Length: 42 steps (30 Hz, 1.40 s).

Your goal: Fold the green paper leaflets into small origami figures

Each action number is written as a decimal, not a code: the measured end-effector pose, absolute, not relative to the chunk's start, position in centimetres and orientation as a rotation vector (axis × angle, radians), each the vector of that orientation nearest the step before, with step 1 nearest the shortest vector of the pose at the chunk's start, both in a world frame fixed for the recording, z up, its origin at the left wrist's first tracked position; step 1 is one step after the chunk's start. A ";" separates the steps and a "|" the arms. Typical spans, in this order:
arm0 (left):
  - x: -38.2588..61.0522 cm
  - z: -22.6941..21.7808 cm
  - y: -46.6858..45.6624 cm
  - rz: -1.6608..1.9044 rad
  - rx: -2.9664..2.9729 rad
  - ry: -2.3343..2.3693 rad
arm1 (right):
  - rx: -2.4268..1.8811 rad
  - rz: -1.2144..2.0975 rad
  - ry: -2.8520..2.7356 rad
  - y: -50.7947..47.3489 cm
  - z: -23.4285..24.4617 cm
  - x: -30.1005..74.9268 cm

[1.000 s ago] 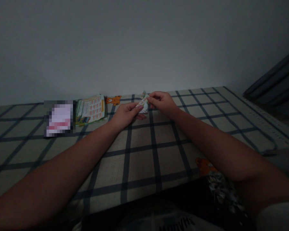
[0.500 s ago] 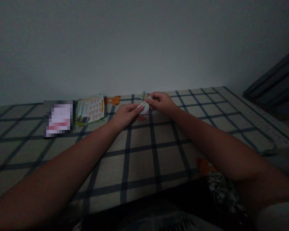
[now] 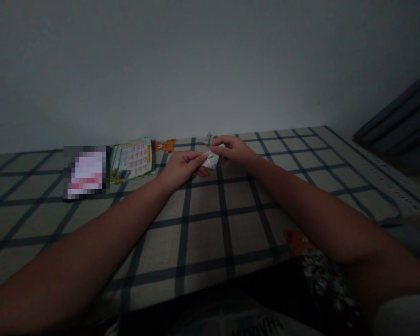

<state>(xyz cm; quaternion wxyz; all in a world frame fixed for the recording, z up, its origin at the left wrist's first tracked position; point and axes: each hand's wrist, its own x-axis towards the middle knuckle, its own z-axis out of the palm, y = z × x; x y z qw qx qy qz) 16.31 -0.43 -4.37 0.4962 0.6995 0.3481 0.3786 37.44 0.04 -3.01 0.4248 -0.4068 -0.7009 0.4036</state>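
Observation:
Both my arms reach forward over a checked sheet (image 3: 203, 233). My left hand (image 3: 182, 167) and my right hand (image 3: 233, 148) meet near the far wall and pinch a small folded piece of printed paper (image 3: 210, 157) between their fingertips. The paper is whitish with green and red print; part of it pokes up above my right fingers. Both hands are closed on it, a little above the sheet.
A stack of printed leaflets (image 3: 132, 159) lies to the left of my hands, with a blurred-out rectangle (image 3: 86, 172) beside it. Orange bear prints (image 3: 164, 145) mark the sheet. A dark curtain or fabric (image 3: 399, 121) hangs at the right. Dark patterned clothing (image 3: 322, 280) is at the bottom.
My right hand has shifted slightly left and down, bringing the paper's upper part closer onto the left fingers; the paper looks more folded together. The arms have hardly moved.

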 end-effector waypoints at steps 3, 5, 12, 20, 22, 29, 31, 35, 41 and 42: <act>16.3 -4.3 -0.7 0.903 1.755 0.881 | -1.036 0.908 -1.858 0.1 -2.9 37.6; 16.4 -4.2 -0.8 0.907 1.758 0.892 | -1.024 0.849 -1.895 0.1 -2.8 37.7; 16.5 -4.5 -0.3 0.965 1.608 0.845 | -1.069 0.808 -1.862 0.1 -2.7 37.7; 16.5 -4.7 -0.1 0.978 1.632 0.854 | -1.056 0.813 -1.880 0.0 -2.7 37.9; 16.5 -4.5 -0.3 0.963 1.624 0.858 | -1.037 0.755 -1.904 -0.1 -2.4 37.9; 16.5 -4.5 -0.1 0.995 1.526 0.782 | -1.087 0.765 -1.758 -0.2 -2.5 37.7; 16.5 -4.7 0.2 1.012 1.523 0.774 | -1.082 0.822 -1.711 -0.1 -2.8 37.7; 16.6 -4.7 0.5 1.058 1.527 0.790 | -1.058 1.016 -1.595 0.4 -3.2 37.6; 16.5 -4.9 0.6 1.109 1.518 0.815 | -1.042 1.125 -1.424 0.6 -3.0 37.4; 16.5 -4.9 0.6 1.096 1.512 0.800 | -1.041 1.115 -1.427 0.6 -3.0 37.4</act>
